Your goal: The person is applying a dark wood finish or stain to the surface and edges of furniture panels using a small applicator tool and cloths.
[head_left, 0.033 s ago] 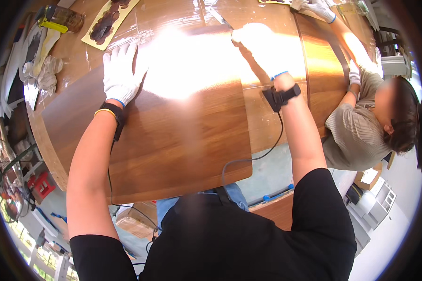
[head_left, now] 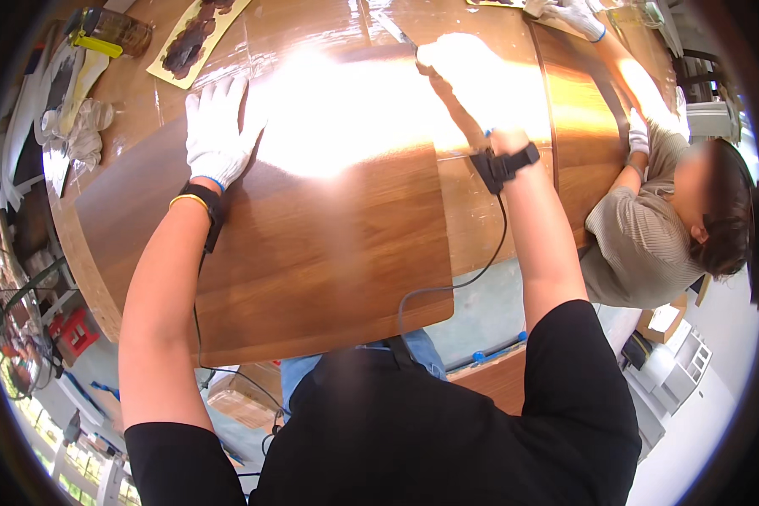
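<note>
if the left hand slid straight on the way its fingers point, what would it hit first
Probably the yellow card smeared with dark stain. The left hand lies flat on the wood panel, fingers pointing up and away; bare wood lies between them, though the fisheye bend leaves the line uncertain.

You have a stained cardboard sheet [head_left: 196, 35] at top left; a glass jar [head_left: 114, 29], crumpled rags [head_left: 74, 135], a red tool [head_left: 74, 331]; a co-worker [head_left: 649, 228] seated right.

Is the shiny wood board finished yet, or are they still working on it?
Most of the board already looks glossy brown. In hand: the left hand lies flat on it, and the right hand, washed out by glare, presses at its far edge. A co-worker leans over the next panel. A stained card and rags lie nearby, so finishing probably isn't over.
</note>
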A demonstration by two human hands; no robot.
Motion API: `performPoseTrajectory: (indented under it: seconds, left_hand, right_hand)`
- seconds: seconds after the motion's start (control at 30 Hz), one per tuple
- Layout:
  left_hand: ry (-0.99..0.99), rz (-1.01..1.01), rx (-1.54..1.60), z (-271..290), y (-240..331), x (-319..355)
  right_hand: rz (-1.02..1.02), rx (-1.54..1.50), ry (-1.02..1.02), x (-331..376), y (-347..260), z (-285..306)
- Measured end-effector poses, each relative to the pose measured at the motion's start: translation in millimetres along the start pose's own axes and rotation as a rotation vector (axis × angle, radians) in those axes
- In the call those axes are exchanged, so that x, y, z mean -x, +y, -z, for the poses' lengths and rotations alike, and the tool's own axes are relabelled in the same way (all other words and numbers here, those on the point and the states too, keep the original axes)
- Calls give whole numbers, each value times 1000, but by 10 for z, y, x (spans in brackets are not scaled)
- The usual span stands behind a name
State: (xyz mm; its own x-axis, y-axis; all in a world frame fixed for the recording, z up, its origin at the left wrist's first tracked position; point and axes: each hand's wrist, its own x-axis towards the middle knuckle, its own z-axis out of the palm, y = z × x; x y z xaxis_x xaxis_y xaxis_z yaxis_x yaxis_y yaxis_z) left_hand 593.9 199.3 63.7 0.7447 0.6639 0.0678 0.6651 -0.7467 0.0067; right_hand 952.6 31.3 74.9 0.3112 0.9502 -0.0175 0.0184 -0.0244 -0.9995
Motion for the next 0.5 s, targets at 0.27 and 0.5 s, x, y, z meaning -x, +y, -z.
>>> performPoseTrajectory:
  seconds: [0.27,0.5]
  left_hand:
    - [46,-26,-36,-43,-15,7]
    - [-35,12,-30,-75,-12,23]
  right_hand:
    - [342,966,-56,178,154,64]
    - [-58,643,113,1104,-280,-112]
